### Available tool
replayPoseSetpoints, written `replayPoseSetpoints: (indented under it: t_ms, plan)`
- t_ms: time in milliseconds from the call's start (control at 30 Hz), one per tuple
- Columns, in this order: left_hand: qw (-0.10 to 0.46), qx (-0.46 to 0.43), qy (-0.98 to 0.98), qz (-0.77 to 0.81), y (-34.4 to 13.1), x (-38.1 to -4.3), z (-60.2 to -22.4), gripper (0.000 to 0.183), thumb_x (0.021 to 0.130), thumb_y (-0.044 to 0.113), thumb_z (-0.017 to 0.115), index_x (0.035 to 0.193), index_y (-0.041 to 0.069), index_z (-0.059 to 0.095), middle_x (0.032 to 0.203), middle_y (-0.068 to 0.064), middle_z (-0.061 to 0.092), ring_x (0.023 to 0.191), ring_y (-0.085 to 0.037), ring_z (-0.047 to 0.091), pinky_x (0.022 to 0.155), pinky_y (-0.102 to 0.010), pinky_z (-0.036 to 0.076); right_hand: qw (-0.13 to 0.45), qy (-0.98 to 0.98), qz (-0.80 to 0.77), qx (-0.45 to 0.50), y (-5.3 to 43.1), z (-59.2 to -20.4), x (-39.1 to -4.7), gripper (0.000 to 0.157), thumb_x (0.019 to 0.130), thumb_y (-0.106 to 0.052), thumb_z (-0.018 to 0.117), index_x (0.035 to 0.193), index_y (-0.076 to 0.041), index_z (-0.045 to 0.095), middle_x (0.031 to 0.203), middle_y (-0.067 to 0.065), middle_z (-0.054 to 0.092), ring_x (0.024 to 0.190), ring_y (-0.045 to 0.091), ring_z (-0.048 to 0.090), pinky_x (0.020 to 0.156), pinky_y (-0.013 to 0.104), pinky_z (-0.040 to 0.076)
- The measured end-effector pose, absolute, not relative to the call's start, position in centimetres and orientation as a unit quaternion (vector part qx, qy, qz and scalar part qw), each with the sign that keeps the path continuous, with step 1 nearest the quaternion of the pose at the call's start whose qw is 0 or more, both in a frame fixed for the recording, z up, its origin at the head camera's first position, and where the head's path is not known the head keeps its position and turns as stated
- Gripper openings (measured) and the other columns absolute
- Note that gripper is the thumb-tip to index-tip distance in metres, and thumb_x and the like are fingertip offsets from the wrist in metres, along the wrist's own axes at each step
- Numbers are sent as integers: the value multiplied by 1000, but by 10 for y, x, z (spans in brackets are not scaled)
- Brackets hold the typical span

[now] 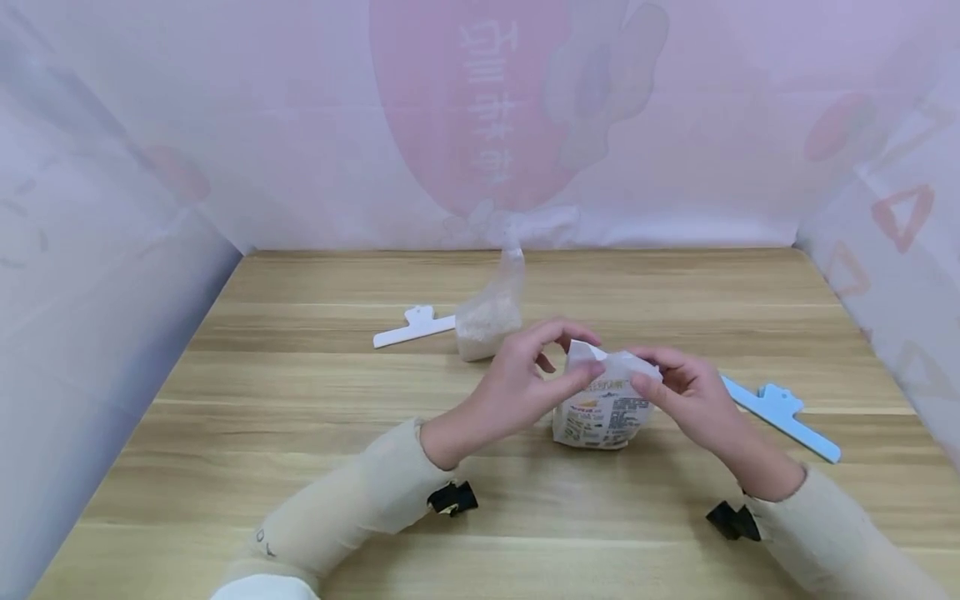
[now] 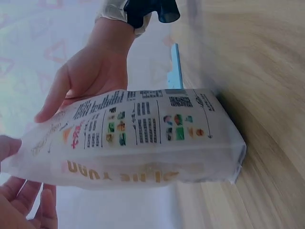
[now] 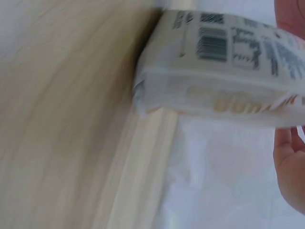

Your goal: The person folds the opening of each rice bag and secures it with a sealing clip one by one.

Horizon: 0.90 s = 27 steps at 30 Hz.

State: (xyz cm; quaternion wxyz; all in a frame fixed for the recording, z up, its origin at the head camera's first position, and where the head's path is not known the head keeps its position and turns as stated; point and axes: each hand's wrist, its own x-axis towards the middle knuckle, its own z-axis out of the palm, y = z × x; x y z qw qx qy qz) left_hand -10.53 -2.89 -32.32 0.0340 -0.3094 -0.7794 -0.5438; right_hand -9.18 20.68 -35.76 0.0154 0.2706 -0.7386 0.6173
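A small white printed bag (image 1: 603, 412) stands upright on the table, its top edge loose and uneven. My left hand (image 1: 521, 379) pinches the top at the left, thumb on the near face and fingers behind. At the top right, my right hand (image 1: 693, 400) holds the rim the same way. The left wrist view shows the bag's printed back (image 2: 157, 119), with a code square and small food pictures, and a side panel with gold letters. A barcode on the bag (image 3: 212, 45) shows in the right wrist view.
Behind my left hand, a clear plastic bag (image 1: 487, 321) of pale contents stands with its top twisted upward. A white clip (image 1: 412, 327) lies left of it. A light blue clip (image 1: 783, 414) lies beyond my right hand. Printed cloth walls (image 1: 300, 150) enclose the wooden table (image 1: 262, 400).
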Motion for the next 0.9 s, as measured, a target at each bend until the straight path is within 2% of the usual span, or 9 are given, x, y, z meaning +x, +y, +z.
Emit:
replayPoseSetpoints:
  t_ms: [133,267,433,567,667,700,833,900]
  plan:
    - [57,-292,-779,-552,-23,-108,-319,15,90,14,73,104,12,71,94,2,67,88,-10,51,64,-21,47,58,-728,638,244,197,-353,-91,35,97,7,52,112,-17,72,99,-10,72,85,4,65,75,18,55]
    - [56,-284,-776,-560,-20,-110,-318,8,90,13,73,97,10,72,89,0,68,83,-13,55,60,-20,46,104,-714,655,224,189,-350,-89,34,93,11,56,105,-14,76,92,-9,74,77,3,65,69,16,54]
    - [44,-276,-772,-570,-18,-111,-320,5,90,12,72,93,8,73,85,-1,69,79,-11,57,62,-21,47,163,-695,665,219,180,-348,-87,34,88,16,61,100,-12,77,91,-9,76,69,1,65,59,13,52]
    - [34,-272,-768,-579,-18,-112,-320,6,91,11,70,90,6,73,82,-4,72,75,-8,58,65,-21,48,220,-699,637,239,175,-349,-88,33,84,20,63,98,-6,78,92,-11,77,53,-2,51,43,13,36]
    - [21,-265,-764,-589,-18,-113,-320,8,91,12,70,89,5,74,81,-6,73,74,-6,58,66,-21,50,257,-707,610,250,172,-350,-89,29,81,23,63,95,1,77,92,-12,76,47,0,38,38,18,25]
    - [16,-261,-763,-592,-17,-113,-319,9,91,13,70,89,4,74,82,-7,74,74,-6,58,66,-22,51,265,-707,606,252,171,-350,-89,28,80,24,63,95,4,76,92,-12,76,46,1,37,38,19,24]
    - [-4,-237,-765,-598,-16,-114,-318,12,91,15,71,91,3,75,81,-9,74,71,-5,58,65,-24,52,288,-714,588,250,167,-350,-89,25,79,24,64,93,7,75,89,-12,76,50,0,45,40,20,29]
    - [-17,-223,-766,-603,-15,-115,-317,14,91,16,71,92,3,75,80,-9,73,71,-5,58,64,-21,51,299,-717,577,251,166,-349,-89,24,78,23,64,92,8,75,82,-10,75,52,-1,48,41,19,30]
